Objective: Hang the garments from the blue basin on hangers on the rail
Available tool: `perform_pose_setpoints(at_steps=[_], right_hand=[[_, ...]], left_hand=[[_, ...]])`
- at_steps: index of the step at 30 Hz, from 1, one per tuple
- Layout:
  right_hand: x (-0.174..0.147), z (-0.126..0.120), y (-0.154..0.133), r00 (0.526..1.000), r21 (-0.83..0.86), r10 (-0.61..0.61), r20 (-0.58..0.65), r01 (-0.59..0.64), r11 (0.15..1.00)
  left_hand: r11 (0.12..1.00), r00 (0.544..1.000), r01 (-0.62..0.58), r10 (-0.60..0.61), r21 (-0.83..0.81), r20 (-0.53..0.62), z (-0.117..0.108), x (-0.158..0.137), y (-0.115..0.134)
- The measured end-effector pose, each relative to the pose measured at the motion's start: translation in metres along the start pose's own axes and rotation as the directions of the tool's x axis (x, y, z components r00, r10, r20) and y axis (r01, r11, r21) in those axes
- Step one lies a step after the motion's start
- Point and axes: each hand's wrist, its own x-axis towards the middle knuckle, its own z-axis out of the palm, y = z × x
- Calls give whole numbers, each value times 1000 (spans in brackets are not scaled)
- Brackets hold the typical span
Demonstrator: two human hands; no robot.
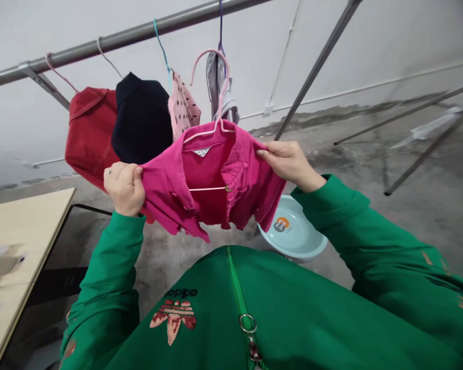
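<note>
A bright pink jacket [165, 180] is spread between my hands in front of me, with a pale pink hanger [218, 123] inside its shoulders. My left hand [125, 187] is closed on the jacket's left shoulder area. On the other side, my right hand [289, 160] pinches the cloth at the right shoulder between thumb and fingers. The hanger's hook rises above the collar and stands apart from the metal rail [139, 38]. Its lower bar shows through the jacket's open front.
From the rail hang a red garment [92, 123], a dark navy garment [141, 118], a pink spotted cloth [183, 105] and grey clothing [227, 103]. A light blue basin [297, 234] sits on the floor. A wooden table [27, 216] stands at left; slanted metal legs [320, 61] at right.
</note>
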Motion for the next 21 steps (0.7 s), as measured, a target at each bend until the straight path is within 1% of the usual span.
perform_pose_setpoints(at_steps=[2, 4, 6, 7, 9, 10, 11, 13, 14, 16, 17, 18, 19, 20, 21], right_hand=[[0, 4, -1, 1000, 2, -3, 2, 3, 1000], [1, 6, -3, 1000, -13, -31, -5, 30, 999], [1, 6, -4, 998, -69, -69, -5, 68, 995], [0, 4, -4, 996, -115, -88, 3, 88, 989], [-2, -2, -2, 989, -214, -138, 43, 144, 966], [-5, -8, -1, 983, -246, -165, 79, 179, 953], [-9, -14, -1, 974, -251, -188, 131, 216, 944], [-19, -30, -4, 939, -166, -201, 281, 254, 953], [-26, -38, -8, 909, -88, -186, 373, 234, 968], [-40, -56, -19, 823, 80, -149, 549, 126, 989], [-47, -64, -25, 788, 143, -133, 601, 58, 988], [-54, -73, -33, 775, 192, -113, 622, -11, 981], [-62, -82, -41, 793, 226, -73, 605, -83, 970], [-70, -92, -50, 842, 243, 4, 539, -160, 957], [-79, -102, -59, 894, 246, 110, 435, -236, 940]], left_hand=[[998, 998, -30, 26, 60, 61, 0, 2, 2], [993, 992, -57, 44, 106, 120, 2, 3, 3], [989, 988, -68, 49, 129, 148, 3, 4, 3], [989, 989, -63, 44, 133, 143, 2, 5, 1], [989, 997, -50, 42, 140, 63, 0, 7, -4], [987, 998, -62, 61, 149, 13, -1, 8, -7], [983, 995, -85, 93, 164, -39, -3, 8, -10], [971, 981, -142, 164, 192, -104, -4, 10, -14], [967, 975, -168, 191, 191, -113, -5, 11, -14], [967, 964, -210, 229, 142, -135, -3, 15, -9], [968, 957, -231, 244, 99, -157, -3, 18, -5], [966, 949, -255, 260, 50, -179, -2, 23, 0], [960, 937, -280, 273, -1, -220, -1, 28, 6], [950, 922, -308, 284, -55, -262, 0, 34, 12], [935, 908, -336, 289, -113, -304, 1, 40, 18]])
